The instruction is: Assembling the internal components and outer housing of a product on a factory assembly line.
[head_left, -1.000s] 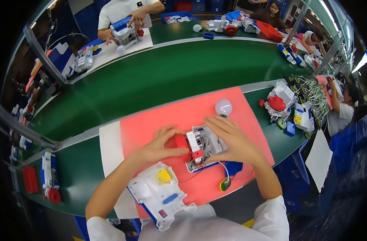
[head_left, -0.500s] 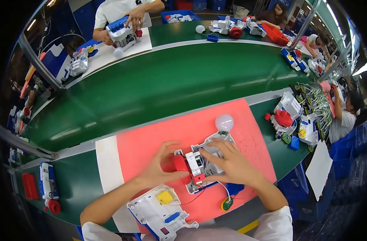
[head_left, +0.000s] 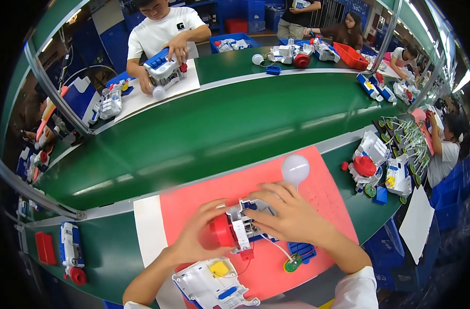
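An open white plastic housing (head_left: 240, 226) with inner parts showing is tilted up over the pink mat (head_left: 327, 206). My left hand (head_left: 193, 232) is curled round the red round part (head_left: 223, 230) on its left end. Across its right side lies my right hand (head_left: 286, 216), fingers bent onto the housing; its fingertips partly cover the inside. A white bulb-shaped globe (head_left: 295, 169) shows beyond that hand. A white cable leads to a round green circuit board (head_left: 293, 263) beside a blue ribbed piece (head_left: 303, 251). Nearer me rests a loose white shell half (head_left: 206, 283) with a yellow block (head_left: 219, 268).
At left are a red tray (head_left: 45, 247) and a blue-white assembled unit (head_left: 71, 247). More housings (head_left: 371, 149) and wired circuit boards (head_left: 399, 134) crowd the right. Beyond the green conveyor belt (head_left: 204, 123), a person handles a similar unit (head_left: 164, 69).
The housing has been tilted up, and its red round part now shows more fully in my left hand. My right hand has shifted with it. The view has moved slightly upward.
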Demonstrator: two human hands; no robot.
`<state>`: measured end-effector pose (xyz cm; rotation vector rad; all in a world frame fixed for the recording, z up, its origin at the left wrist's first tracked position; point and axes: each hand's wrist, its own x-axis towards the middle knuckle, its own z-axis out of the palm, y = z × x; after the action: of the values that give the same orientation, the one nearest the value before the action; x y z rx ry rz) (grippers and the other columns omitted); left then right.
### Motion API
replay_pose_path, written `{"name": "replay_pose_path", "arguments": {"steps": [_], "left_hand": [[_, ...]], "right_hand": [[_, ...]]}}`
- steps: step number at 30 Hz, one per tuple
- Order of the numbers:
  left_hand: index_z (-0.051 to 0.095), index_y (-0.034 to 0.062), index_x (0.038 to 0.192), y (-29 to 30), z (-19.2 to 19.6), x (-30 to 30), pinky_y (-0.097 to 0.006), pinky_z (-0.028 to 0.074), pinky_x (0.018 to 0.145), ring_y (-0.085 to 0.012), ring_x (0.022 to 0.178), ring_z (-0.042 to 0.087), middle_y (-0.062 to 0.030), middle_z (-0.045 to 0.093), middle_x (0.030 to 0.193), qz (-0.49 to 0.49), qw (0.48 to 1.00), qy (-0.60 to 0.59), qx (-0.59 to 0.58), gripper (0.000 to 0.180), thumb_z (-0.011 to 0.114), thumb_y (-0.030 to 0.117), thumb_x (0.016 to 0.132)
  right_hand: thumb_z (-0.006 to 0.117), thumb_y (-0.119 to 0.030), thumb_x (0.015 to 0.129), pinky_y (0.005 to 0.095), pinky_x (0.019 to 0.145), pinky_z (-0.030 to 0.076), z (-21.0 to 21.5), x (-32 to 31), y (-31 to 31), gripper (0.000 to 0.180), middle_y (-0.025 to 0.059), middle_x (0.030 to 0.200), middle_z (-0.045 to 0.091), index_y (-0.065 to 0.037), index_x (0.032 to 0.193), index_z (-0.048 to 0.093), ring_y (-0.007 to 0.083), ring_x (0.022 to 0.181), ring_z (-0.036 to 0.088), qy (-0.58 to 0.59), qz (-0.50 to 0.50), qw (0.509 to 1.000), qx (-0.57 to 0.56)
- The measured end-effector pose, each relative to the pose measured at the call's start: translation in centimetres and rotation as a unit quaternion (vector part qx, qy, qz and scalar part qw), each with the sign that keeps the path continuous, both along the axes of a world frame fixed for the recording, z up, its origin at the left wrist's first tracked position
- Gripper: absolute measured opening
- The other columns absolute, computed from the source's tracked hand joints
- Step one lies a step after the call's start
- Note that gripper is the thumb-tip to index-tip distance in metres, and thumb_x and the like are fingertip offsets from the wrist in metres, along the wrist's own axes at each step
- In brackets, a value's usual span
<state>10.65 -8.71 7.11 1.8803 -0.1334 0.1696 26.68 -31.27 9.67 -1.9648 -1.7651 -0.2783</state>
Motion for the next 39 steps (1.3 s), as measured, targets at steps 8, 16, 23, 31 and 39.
{"name": "replay_pose_path", "arguments": {"steps": [8,16,23,31,39], "left_hand": [[0.057,0.0101,0.131,-0.1,0.4,-0.1,-0.046,0.045,0.107,-0.0373,0.135,0.044,-0.0177,0.04,0.148,-0.017,0.989,-0.051,0.135,0.075,0.09,0.021,0.065],[0.045,0.0096,0.142,-0.5,2.5,0.2,-0.047,0.042,0.11,-0.0408,0.14,0.037,-0.0195,0.024,0.157,-0.022,0.969,0.083,0.232,0.084,0.086,0.03,0.072],[0.047,0.0044,0.137,-0.9,2.3,-0.2,-0.048,0.041,0.109,-0.0404,0.138,0.036,-0.0205,0.03,0.151,-0.005,0.913,-0.02,0.407,0.085,0.087,0.034,0.069],[0.049,-0.0004,0.132,1.9,2.0,3.5,-0.041,0.043,0.106,-0.035,0.123,0.05,-0.0176,0.048,0.131,-0.038,0.972,0.072,0.219,0.086,0.091,0.026,0.062],[0.054,0.0069,0.129,0.3,4.0,0.3,-0.046,0.043,0.11,-0.039,0.137,0.042,-0.0176,0.044,0.144,-0.079,0.929,-0.103,0.348,0.067,0.083,0.005,0.069]], "right_hand": [[0.076,-0.019,0.076,0.0459,0.098,0.043,-0.4,0.5,0.6,0.037,0.0064,0.12,0.06,-0.013,0.111,0.067,0.03,0.119,0.055,-0.059,0.029,0.998,0.019],[0.073,-0.016,0.081,0.0413,0.096,0.043,-1.8,1.4,1.3,0.03,0.0066,0.114,0.06,-0.009,0.109,0.066,0.0279,0.113,0.056,0.095,-0.003,0.995,0.003],[0.068,-0.011,0.079,0.0448,0.098,0.043,-1.1,1.7,1.5,0.04,0.0086,0.118,0.06,-0.008,0.119,0.065,0.0292,0.113,0.056,0.164,0.061,0.984,0.043],[0.062,-0.012,0.085,0.0444,0.1,0.047,-3.7,2.0,2.8,0.052,0.0191,0.123,0.061,-0.004,0.136,0.052,0.035,0.113,0.06,0.251,0.014,0.966,-0.056],[0.057,0.007,0.077,0.0368,0.102,0.047,-1.7,2.7,2.8,0.055,0.0144,0.127,0.062,-0.003,0.131,0.058,0.0224,0.12,0.059,0.451,0.15,0.873,-0.107]]}}
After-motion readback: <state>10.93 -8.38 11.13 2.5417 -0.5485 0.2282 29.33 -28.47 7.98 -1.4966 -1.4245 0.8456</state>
